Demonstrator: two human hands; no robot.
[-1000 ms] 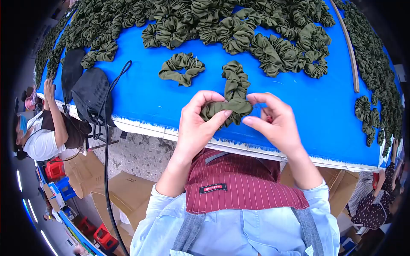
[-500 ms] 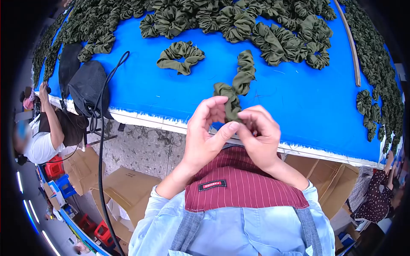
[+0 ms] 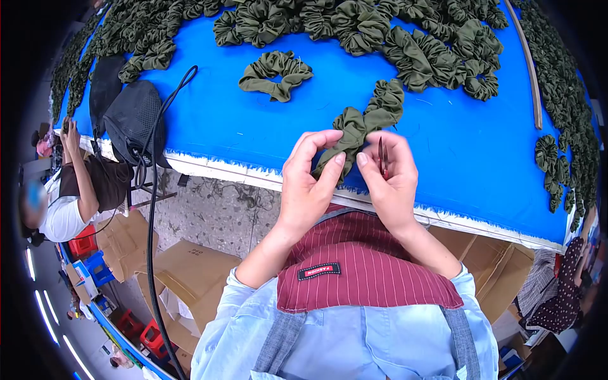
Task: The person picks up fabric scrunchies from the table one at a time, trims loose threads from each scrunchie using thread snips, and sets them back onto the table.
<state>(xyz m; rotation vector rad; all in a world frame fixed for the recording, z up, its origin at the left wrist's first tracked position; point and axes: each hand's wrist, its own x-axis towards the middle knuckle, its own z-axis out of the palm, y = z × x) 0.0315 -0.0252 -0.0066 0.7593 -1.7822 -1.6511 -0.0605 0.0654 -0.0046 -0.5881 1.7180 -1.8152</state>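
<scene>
A dark green fabric scrunchie (image 3: pixel 353 126) is in my left hand (image 3: pixel 310 174), gripped between thumb and fingers over the table's near edge. Its far end, gathered and twisted, reaches away over the blue cloth. My right hand (image 3: pixel 394 177) is curled close against the scrunchie's right side, its thumb tip near the fabric. Inside its fingers sit small thread snips (image 3: pixel 383 158) with dark pointed blades and a bit of red at the handle. Whether the right fingertips also touch the fabric is unclear. Another scrunchie (image 3: pixel 275 76) lies alone just beyond my hands.
Many green scrunchies (image 3: pixel 361 25) are heaped along the far side of the blue-covered table (image 3: pixel 209 120). A wooden strip (image 3: pixel 525 63) lies at right. A black mesh bag (image 3: pixel 134 120) and black cable (image 3: pixel 152 209) are at left, near a co-worker (image 3: pixel 76 196). Cardboard boxes (image 3: pixel 190 278) stand below.
The scrunchie has been turned and bunched, its far end swinging right. My right hand has shifted slightly upward and the snips in it now show plainly. The view has moved a little.
</scene>
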